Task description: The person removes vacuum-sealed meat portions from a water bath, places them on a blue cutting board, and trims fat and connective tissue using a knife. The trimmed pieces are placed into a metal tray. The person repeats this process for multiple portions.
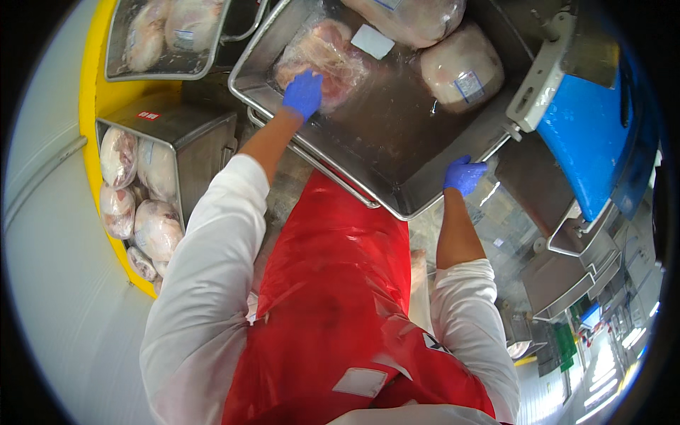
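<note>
In a large steel tub in front of me lie bagged pieces of meat. My left hand, in a blue glove, reaches over the tub's near left side. It grips the near edge of a pinkish bagged piece of meat. My right hand, gloved the same way, is closed on the tub's right rim; some of its fingers are hidden. A pale bagged piece with a label sits at the tub's right side, and another bagged piece lies at the far side. A white card is between them.
Left of me, a steel bin tipped on its side holds several bagged pieces. Beyond it stands another steel bin with bagged meat. A yellow frame runs along the white wall. Blue sheeting and steel equipment flank the right.
</note>
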Motion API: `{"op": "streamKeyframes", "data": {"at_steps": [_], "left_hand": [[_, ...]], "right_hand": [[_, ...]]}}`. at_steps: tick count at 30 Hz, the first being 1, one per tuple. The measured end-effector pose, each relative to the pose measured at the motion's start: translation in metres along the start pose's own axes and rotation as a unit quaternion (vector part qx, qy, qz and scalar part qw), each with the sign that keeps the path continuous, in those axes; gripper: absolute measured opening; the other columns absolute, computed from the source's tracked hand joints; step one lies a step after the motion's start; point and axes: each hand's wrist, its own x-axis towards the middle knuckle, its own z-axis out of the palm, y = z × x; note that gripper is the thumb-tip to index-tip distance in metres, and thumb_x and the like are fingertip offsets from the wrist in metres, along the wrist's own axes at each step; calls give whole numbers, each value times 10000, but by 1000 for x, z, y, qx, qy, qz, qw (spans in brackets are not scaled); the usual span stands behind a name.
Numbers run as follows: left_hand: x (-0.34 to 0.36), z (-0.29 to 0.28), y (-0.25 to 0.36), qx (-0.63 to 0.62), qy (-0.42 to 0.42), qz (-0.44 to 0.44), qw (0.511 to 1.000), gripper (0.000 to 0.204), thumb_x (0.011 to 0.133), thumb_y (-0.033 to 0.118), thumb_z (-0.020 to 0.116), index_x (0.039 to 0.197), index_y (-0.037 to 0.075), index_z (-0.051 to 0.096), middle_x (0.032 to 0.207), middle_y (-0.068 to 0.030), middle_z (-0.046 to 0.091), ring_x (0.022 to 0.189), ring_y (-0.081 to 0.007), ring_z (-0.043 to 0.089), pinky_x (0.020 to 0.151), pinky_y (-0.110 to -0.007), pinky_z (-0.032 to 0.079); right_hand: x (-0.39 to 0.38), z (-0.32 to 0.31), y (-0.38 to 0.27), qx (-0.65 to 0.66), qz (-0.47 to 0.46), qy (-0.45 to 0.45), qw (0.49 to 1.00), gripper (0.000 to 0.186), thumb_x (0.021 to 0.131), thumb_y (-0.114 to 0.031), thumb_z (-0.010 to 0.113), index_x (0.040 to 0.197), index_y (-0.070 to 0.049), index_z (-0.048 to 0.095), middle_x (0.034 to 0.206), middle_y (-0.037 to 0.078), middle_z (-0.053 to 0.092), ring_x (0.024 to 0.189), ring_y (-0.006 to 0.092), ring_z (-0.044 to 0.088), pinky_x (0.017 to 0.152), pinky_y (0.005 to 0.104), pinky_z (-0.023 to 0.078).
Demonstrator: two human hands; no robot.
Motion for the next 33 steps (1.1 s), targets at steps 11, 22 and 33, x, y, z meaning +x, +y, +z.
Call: {"op": "streamKeyframes", "data": {"at_steps": [11,22,33], "left_hand": [[122,11,-37,40,-61,40,997,356,1004,161,499,1352,172,572,1451,-124,556,1329,-360,538,1015,-564,490],[79,3,21,-111,16,-76,991,631,817,531,782,1199,66,592,1200,-247,627,1129,-437,615,919,-539,533],[192,6,56,-70,-55,6,996,395,890,289,677,1157,-1,646,1202,-297,648,1041,-439,667,901,-505,558]], "right_hand": [[0,6,0,28,-40,43,998,541,963,-318,589,1291,69,399,1061,382,652,968,567,646,811,626,516],[2,6,6,59,-9,21,998,457,930,-283,590,1201,36,409,1031,389,647,923,580,643,804,635,514],[4,1,1,53,2,11,999,458,906,-282,606,1189,20,410,961,387,654,891,574,647,783,636,512]]}}
